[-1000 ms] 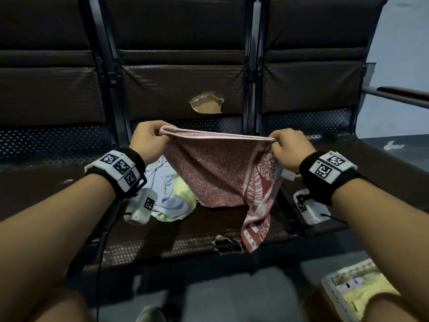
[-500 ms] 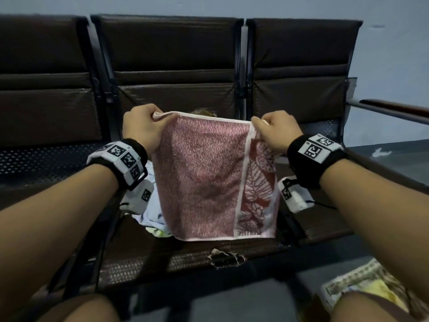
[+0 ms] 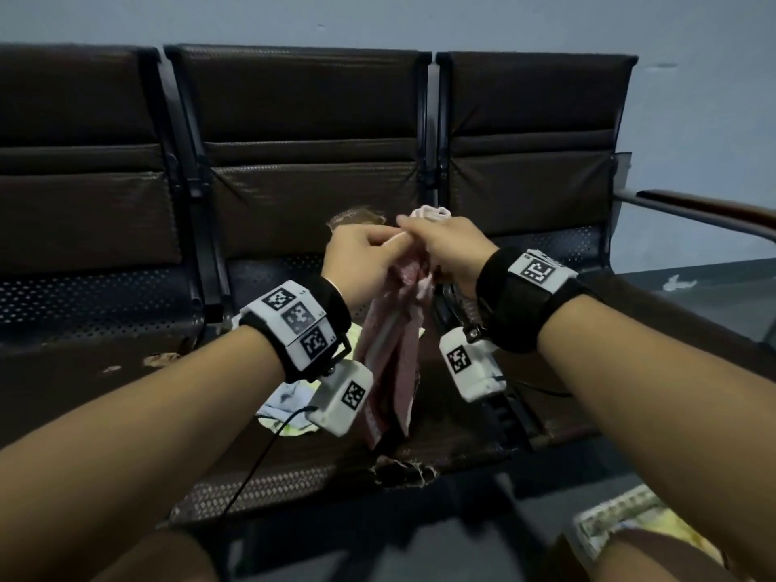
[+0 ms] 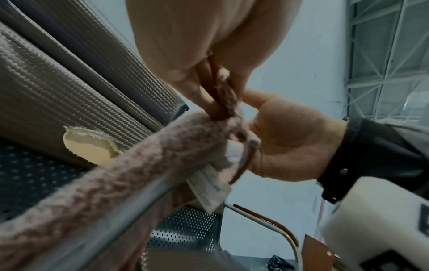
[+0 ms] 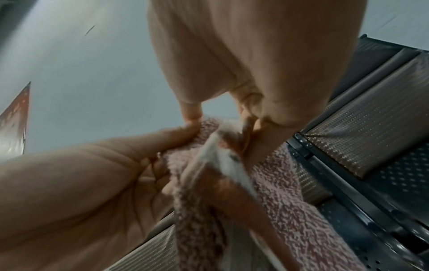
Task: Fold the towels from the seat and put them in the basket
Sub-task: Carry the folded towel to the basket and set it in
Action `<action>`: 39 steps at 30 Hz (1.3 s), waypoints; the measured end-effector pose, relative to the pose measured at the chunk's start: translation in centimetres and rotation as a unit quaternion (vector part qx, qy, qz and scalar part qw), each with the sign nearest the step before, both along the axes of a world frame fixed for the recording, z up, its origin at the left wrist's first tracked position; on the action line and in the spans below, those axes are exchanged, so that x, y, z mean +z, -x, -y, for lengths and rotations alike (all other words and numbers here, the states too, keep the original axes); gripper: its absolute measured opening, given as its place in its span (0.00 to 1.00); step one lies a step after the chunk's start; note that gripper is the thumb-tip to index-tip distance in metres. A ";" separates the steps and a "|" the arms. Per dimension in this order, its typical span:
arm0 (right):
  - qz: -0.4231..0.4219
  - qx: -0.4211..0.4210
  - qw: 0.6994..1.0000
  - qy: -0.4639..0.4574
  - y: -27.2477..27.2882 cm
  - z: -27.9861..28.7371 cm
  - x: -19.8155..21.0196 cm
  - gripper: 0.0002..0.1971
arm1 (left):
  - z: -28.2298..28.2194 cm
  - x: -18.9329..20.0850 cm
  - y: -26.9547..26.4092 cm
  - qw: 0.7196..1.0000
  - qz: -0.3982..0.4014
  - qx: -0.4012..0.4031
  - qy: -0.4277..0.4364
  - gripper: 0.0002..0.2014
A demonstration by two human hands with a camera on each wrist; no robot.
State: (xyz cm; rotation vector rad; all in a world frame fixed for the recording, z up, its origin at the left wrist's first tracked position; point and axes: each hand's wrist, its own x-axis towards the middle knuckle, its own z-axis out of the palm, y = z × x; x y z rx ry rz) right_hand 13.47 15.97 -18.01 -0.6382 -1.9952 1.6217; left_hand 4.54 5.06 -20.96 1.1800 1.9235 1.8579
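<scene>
The pink towel (image 3: 392, 350) is held in the air over the middle seat (image 3: 294, 464), its two top corners brought together between the left hand (image 3: 363, 260) and the right hand (image 3: 449, 249); both hands are closed in a pinch on the cloth, touching each other, as the wrist views confirm. The step in hand is judged to be the first fold, side edge to side edge; to do it well, the corners should be matched exactly and the hems aligned before one hand takes both, and the hanging halves should be allowed to settle flat against each other; a slipped corner would leave the fold skewed. The towel's long axis runs vertically, the pinched end up and the free lower edge pointing down toward the seat, just above it or brushing it; which cannot be told. More towels (image 3: 289, 407) lie on the seat to the left; the basket (image 3: 617, 522) is partly seen at near right on the floor.
</scene>
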 end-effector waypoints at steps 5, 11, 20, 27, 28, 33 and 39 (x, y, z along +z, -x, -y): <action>0.040 0.064 0.997 -0.023 -1.3 -0.3 -0.2 0.15 | 0.8 0.8 0.6 0.993 0.115 -0.024 -0.006 0.11; 0.051 0.158 0.985 -0.040 -1.8 -0.8 0.5 0.23 | 0.8 0.9 3.9 0.980 0.130 -0.140 0.055 0.27; 0.241 0.012 0.932 -0.269 -0.7 -6.5 -0.5 0.10 | -2.0 -1.3 7.7 0.995 -0.009 -0.012 0.098 0.06; 0.004 -0.140 0.936 -0.323 1.7 -7.6 -0.5 0.06 | -4.0 0.3 9.7 0.994 -0.071 0.077 -0.012 0.07; -0.017 -0.135 0.937 -0.321 1.7 -7.6 -0.5 0.08 | -3.8 0.2 9.8 0.995 -0.065 0.073 -0.025 0.07; 0.032 -0.048 0.945 -0.322 0.3 -6.8 -3.9 0.10 | -1.9 -3.6 9.7 0.993 -0.076 0.056 0.074 0.14; 0.290 0.145 0.893 -0.311 -3.4 -6.1 -12.8 0.07 | 1.1 -12.7 6.5 0.918 -0.124 -0.107 0.360 0.11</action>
